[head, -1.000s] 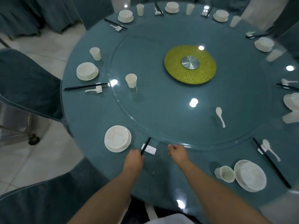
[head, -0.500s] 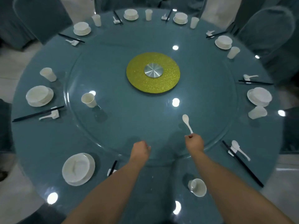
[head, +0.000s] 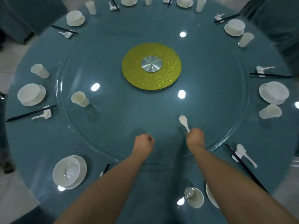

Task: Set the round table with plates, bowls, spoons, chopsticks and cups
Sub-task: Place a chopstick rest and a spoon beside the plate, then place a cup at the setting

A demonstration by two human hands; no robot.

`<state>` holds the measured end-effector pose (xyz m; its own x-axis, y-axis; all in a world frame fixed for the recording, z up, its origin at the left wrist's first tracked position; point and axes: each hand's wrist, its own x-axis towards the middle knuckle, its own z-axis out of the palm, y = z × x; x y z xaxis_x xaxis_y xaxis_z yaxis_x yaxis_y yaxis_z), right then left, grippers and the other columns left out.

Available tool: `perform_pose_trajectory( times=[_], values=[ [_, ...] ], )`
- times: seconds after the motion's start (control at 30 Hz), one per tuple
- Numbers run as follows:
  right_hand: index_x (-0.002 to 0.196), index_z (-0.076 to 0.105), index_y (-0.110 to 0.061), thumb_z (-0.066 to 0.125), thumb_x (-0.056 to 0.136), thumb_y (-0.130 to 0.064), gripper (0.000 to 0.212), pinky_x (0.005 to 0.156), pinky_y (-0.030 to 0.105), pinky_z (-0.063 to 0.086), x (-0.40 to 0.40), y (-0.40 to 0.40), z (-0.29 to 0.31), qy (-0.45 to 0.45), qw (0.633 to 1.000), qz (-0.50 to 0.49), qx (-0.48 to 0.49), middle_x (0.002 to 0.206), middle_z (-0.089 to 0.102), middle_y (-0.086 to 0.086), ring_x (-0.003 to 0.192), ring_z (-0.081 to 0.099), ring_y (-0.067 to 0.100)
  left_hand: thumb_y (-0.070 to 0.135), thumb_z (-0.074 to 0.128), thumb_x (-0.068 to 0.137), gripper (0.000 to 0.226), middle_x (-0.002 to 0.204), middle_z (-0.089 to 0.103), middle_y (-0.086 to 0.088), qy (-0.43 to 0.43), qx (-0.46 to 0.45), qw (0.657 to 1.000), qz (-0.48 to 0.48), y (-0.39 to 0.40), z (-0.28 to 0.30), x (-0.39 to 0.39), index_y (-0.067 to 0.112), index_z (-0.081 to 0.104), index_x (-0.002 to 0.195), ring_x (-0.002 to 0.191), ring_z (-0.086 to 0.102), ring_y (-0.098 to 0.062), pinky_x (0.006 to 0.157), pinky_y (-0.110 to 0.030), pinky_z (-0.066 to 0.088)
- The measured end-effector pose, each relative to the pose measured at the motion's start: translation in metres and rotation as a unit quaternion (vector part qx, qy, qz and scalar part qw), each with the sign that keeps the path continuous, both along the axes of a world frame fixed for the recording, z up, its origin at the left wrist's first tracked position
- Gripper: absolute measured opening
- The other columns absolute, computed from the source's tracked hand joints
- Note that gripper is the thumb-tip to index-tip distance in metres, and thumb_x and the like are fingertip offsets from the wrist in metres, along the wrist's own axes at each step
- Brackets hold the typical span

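Observation:
My right hand [head: 195,137] grips the handle of a white spoon [head: 184,120] on the glass turntable [head: 113,126], its bowl pointing away from me. My left hand [head: 144,143] hovers over the turntable's near edge with fingers curled and nothing in it. Near left, a plate with a bowl [head: 69,171] sits beside black chopsticks [head: 106,168] that my left arm partly hides. A cup [head: 194,196] and a plate rim [head: 211,198] lie near right, by my right arm. One loose cup [head: 80,99] stands on the turntable's left side.
Several finished settings of plate, bowl, cup, spoon and chopsticks ring the round table [head: 32,143]. A yellow-green disc [head: 151,66] with a metal hub marks the centre. Covered chairs [head: 278,21] stand around the table.
Both hands left the near-left chopsticks and rest and moved forward over the turntable. My right hand reached the loose spoon and took hold of its handle.

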<state>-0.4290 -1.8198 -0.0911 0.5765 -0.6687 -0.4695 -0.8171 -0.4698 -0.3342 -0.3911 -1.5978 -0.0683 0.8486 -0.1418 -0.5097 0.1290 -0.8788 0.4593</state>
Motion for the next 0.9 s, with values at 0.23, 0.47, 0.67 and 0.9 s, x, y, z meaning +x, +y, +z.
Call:
perform_pose_trajectory(
  times=[0.23, 0.47, 0.67, 0.9],
  values=[
    [0.089, 0.074, -0.006, 0.069, 0.086, -0.018, 0.014, 0.064, 0.022, 0.039, -0.011, 0.060, 0.013, -0.084, 0.983, 0.008, 0.164, 0.083, 0.072, 0.011, 0.075, 0.065, 0.023, 0.033, 0.056, 0.090, 0.027, 0.085, 0.075, -0.007, 0.026, -0.067, 0.997, 0.042, 0.012, 0.016, -0.011, 0.012, 0.074, 0.090, 0.091, 0.068, -0.024, 0.084, -0.029, 0.051],
    [0.057, 0.057, -0.016, 0.062, 0.088, -0.031, 0.035, 0.043, 0.020, 0.029, -0.063, 0.193, 0.011, -0.047, 0.939, 0.072, 0.334, 0.045, 0.048, -0.001, 0.043, 0.038, 0.013, 0.030, 0.055, 0.090, 0.025, 0.078, 0.073, -0.004, 0.086, -0.085, 0.990, 0.066, 0.089, 0.015, -0.060, 0.015, 0.072, 0.079, 0.075, 0.064, -0.019, 0.062, -0.025, 0.042],
    [0.064, 0.058, -0.011, 0.062, 0.089, -0.034, 0.034, 0.056, 0.030, 0.031, -0.113, 0.276, -0.010, -0.003, 0.937, 0.068, 0.341, 0.058, 0.049, 0.010, 0.056, 0.040, 0.018, 0.024, 0.056, 0.089, 0.025, 0.080, 0.072, -0.008, 0.106, -0.056, 0.991, 0.064, 0.169, -0.005, -0.107, 0.010, 0.071, 0.076, 0.078, 0.065, -0.022, 0.066, -0.027, 0.043],
    [0.060, 0.060, -0.014, 0.062, 0.085, -0.019, 0.026, 0.056, 0.026, 0.040, -0.130, 0.341, -0.020, 0.050, 0.951, 0.082, 0.295, 0.061, 0.059, 0.008, 0.054, 0.048, 0.016, 0.021, 0.054, 0.087, 0.037, 0.054, 0.050, -0.004, 0.090, -0.039, 0.990, 0.099, 0.240, -0.015, -0.130, 0.011, 0.047, 0.052, 0.060, 0.047, -0.015, 0.056, -0.028, 0.034]
  ],
)
